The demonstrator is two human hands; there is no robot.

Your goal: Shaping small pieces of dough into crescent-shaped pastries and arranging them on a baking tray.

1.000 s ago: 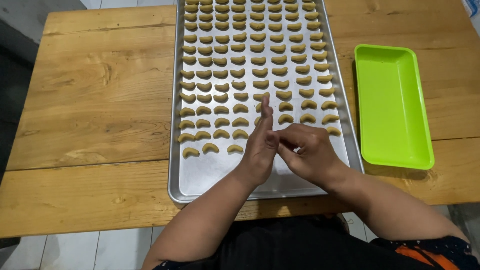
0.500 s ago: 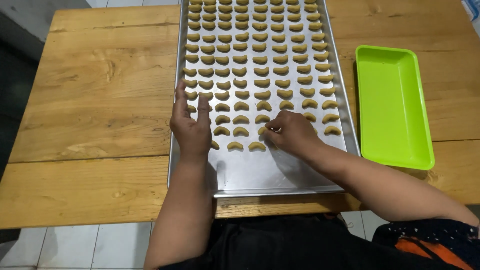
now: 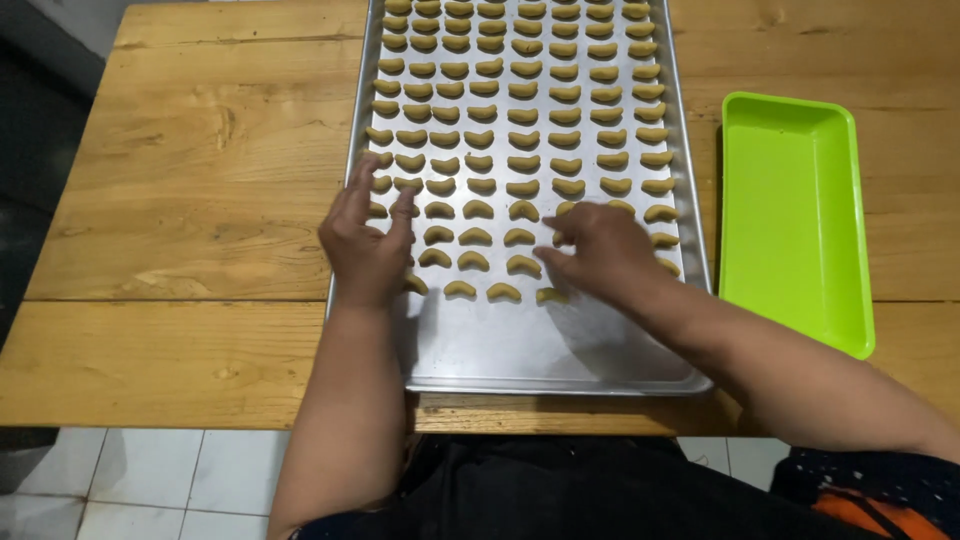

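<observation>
A: What is seen on the wooden table (image 3: 190, 170)?

B: A long metal baking tray (image 3: 520, 345) is laid down the middle, and rows of small crescent-shaped dough pieces (image 3: 520, 115) are set out on it from the twelve o'clock end down to roughly the centre. The six o'clock end of the tray is left bare. An empty lime-green plastic tray (image 3: 795, 215) is placed just beside it at three o'clock, on the table.

A: And the hands?

B: Both are held apart over the lowest rows. The left hand (image 3: 365, 245) is laid flat at the tray's nine o'clock edge, fingers spread and open, with its fingertips over the crescents of the outer column; nothing is gripped. The right hand (image 3: 600, 250) is placed palm-down toward the three o'clock side, fingers pointed to nine o'clock. Whether a piece is pinched under its fingertips cannot be told, since the undersides are hidden.

A: Where is the last-row dough found?

B: A short row of crescents (image 3: 503, 292) is seen between the two hands, at the lower edge of the filled area, with one piece just under the right fingertips.
</observation>
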